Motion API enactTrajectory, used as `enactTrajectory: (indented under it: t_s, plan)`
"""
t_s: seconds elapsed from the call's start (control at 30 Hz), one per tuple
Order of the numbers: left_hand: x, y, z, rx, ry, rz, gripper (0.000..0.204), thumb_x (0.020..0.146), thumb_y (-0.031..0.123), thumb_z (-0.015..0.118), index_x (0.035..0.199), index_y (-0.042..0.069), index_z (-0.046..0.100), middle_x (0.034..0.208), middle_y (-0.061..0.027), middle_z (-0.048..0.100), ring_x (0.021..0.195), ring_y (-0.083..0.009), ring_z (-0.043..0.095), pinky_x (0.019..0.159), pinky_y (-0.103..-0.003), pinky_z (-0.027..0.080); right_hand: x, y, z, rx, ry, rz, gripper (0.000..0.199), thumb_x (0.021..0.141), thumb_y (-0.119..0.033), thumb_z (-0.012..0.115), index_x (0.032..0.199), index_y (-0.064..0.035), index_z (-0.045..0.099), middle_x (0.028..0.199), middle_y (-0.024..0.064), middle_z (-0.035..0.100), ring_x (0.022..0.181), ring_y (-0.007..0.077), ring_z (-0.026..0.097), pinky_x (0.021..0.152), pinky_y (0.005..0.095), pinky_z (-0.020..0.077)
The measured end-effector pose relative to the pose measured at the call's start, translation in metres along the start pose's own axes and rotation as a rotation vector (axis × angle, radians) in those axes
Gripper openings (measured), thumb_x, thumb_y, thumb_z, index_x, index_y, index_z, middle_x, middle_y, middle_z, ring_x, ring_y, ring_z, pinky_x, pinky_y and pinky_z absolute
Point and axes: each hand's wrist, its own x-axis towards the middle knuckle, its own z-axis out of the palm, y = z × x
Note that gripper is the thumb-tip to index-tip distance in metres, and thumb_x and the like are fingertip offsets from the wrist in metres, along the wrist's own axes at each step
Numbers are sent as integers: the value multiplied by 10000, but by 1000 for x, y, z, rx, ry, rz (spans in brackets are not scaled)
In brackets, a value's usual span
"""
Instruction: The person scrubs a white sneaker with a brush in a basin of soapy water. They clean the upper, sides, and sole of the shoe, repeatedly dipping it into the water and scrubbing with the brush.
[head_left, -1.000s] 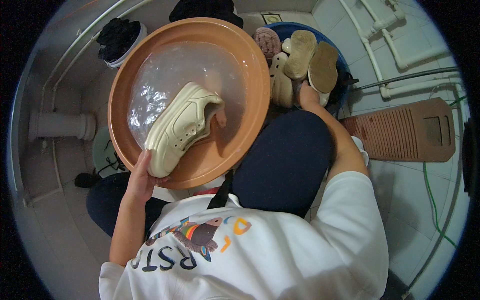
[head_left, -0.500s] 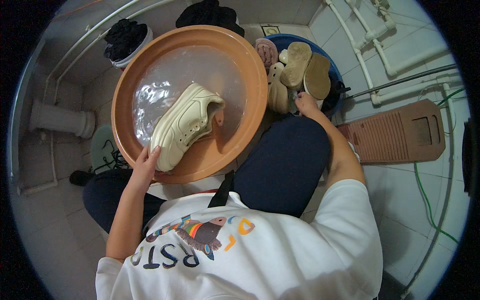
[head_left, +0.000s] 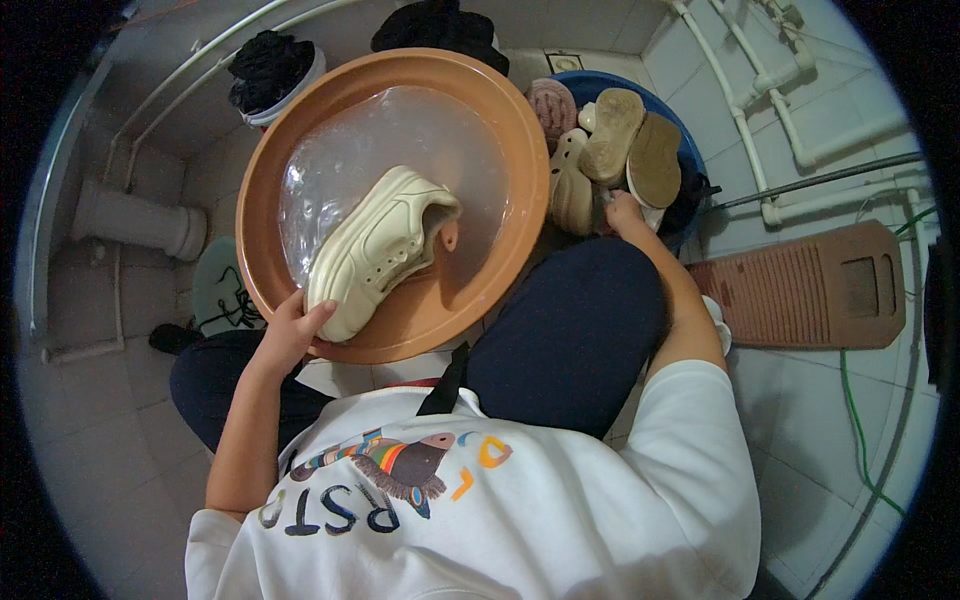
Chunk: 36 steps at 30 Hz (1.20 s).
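Note:
A cream lace-up style shoe [head_left: 365, 265] without laces leans in an orange basin [head_left: 528, 200] of cloudy water, one end near the basin's front left rim. My left hand [head_left: 290, 335] grips that near end, thumb on top, its other fingers partly hidden. To the right, my right hand [head_left: 626, 212] reaches to the near side of a blue tub [head_left: 683, 140] packed with footwear. Its fingers are closed at a small pale, partly see-through thing I cannot make out. Close by it are a beige clog [head_left: 571, 190] and two tan soles [head_left: 612, 130].
A brown ridged washboard [head_left: 800, 285] lies on the tiles to the right. Behind the orange basin stands a white bucket [head_left: 298, 98] with dark cloth. A pale green basin [head_left: 215, 285] holding dark laces sits left. White pipes [head_left: 745, 150] run along the right wall.
The whole view has shifted slightly, so things appear a little further right. My left hand still grips the shoe, and my right hand stays at the blue tub.

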Motion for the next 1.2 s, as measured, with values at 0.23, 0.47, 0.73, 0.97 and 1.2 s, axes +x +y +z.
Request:
enactTrajectory:
  t_s: [0.23, 0.47, 0.73, 0.97, 1.2]
  plan:
    - [7, -15, 2, -12, 27, 135, 556, 824, 330, 589, 1184, -71, 452, 1083, -154, 554, 993, -189, 524, 875, -287, 399, 0, 12, 10, 276, 25, -5, 201, 789, -153, 523, 887, 7, 595, 619, 81, 581, 506, 189, 558, 476, 309, 440]
    - [15, -25, 7, -140, 6, 251, 624, 805, 243, 616, 1278, -58, 340, 1146, -151, 512, 1037, -193, 498, 892, -295, 391, -73, -59, -103, 826, -261, 2, 129, 745, -180, 567, 721, -53, 576, 606, -18, 493, 526, 134, 481, 516, 296, 406]
    - [19, -27, 8, -84, -48, 377, 895, 641, 209, 738, 1334, -52, 234, 1201, -194, 469, 1103, -243, 476, 943, -301, 362, -131, -206, -187, 1089, -368, -345, 132, 860, -154, 513, 930, -58, 570, 963, 43, 575, 826, 128, 550, 746, 255, 448]
    - [26, -37, 7, -127, -71, 458, 897, 631, 226, 749, 1325, -42, 249, 1165, -195, 501, 1084, -239, 495, 928, -300, 377, -200, -361, -104, 686, -307, -443, 222, 906, -238, 456, 1001, -48, 520, 917, 89, 573, 870, 169, 562, 760, 325, 464]
    - [34, -46, 4, -108, -81, 587, 767, 632, 239, 736, 1260, -2, 366, 1077, -158, 561, 976, -233, 553, 857, -308, 417, -221, -385, -16, 73, 202, -1424, 293, 845, -247, 486, 1045, -50, 568, 1069, 109, 584, 977, 313, 547, 856, 404, 412]
